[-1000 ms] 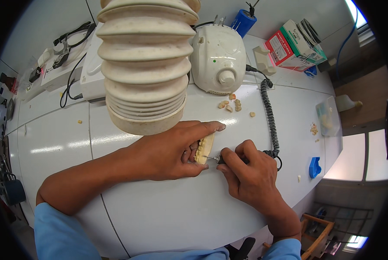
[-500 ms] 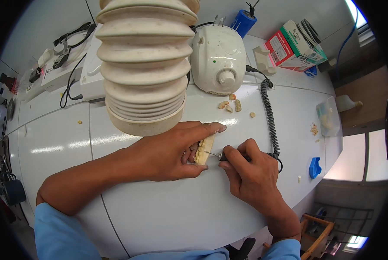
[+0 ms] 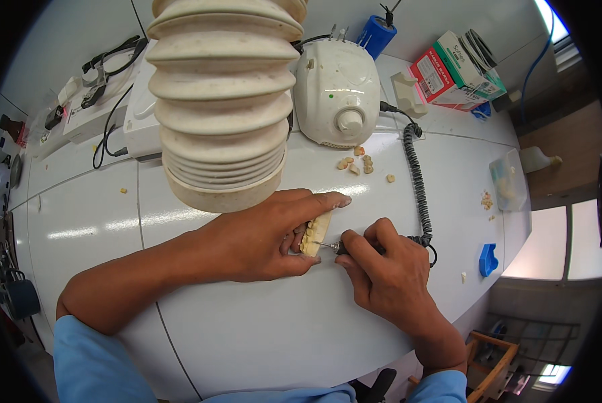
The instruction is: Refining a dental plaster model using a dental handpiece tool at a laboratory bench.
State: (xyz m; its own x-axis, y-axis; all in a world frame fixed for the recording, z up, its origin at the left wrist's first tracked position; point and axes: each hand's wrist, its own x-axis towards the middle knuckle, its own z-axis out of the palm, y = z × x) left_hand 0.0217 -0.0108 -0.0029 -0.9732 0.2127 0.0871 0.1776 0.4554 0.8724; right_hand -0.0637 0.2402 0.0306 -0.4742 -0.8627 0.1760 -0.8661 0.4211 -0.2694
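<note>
My left hand (image 3: pixel 267 235) is closed around a cream dental model (image 3: pixel 319 232), its row of teeth turned toward my palm. Thumb and fingers grip the model by its two ends, and the hand hides part of the teeth. My right hand (image 3: pixel 392 269) pinches a dark rotary handpiece (image 3: pixel 343 248) like a pen. From the handpiece a thin metal bur points left and meets the model, at or very near its toothed side. A black coiled cord (image 3: pixel 418 188) runs from the handpiece up to a white control unit (image 3: pixel 339 91) with a round knob.
A wide ribbed suction hose (image 3: pixel 224 101) hangs over my left hand. Several small tooth-like pieces (image 3: pixel 367 164) lie before the control unit. At right are a clear plastic box (image 3: pixel 509 180) and a blue tray-like piece (image 3: pixel 489 260); cardboard boxes (image 3: pixel 449 70) stand at the back.
My right hand has shifted slightly left and down with the handpiece, bringing the bur lower on the model. My left hand has barely moved, and the model is tilted a little differently.
</note>
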